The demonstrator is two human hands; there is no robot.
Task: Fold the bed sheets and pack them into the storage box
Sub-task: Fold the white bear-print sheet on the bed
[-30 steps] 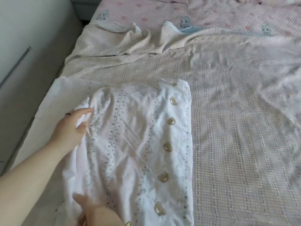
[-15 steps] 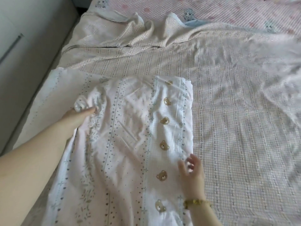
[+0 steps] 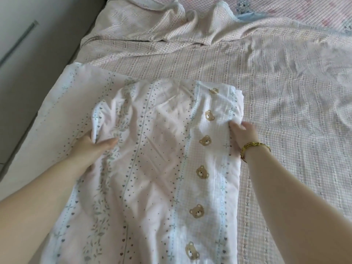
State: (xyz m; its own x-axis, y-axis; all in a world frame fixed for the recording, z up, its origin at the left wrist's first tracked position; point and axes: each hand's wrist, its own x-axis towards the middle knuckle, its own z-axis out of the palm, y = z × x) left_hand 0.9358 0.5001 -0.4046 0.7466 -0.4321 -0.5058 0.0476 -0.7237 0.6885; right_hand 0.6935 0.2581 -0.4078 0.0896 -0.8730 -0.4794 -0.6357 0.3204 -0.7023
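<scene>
One bed sheet (image 3: 152, 168) lies on the bed (image 3: 297, 8), folded into a long panel that runs from the near edge of the view towards the far side. A flatter layer of the same cloth sticks out to its left. The sheet is pale pink and white, printed with lengthwise bands of small grey hearts, dots, leafy sprigs and blue crosses. Six brown bears (image 3: 205, 140) form a single column down its right side, the farthest one half hidden in a crease. The two hands are set well apart, one at each side. The left hand (image 3: 91, 147) grips a bunched fold at the left edge, thumb on top. The right hand (image 3: 242, 132), with one gold bracelet (image 3: 254, 146) at the wrist, appears to pinch the right edge, its fingertips buried in the cloth. A checked cover (image 3: 152, 29) is rumpled at the far end.
</scene>
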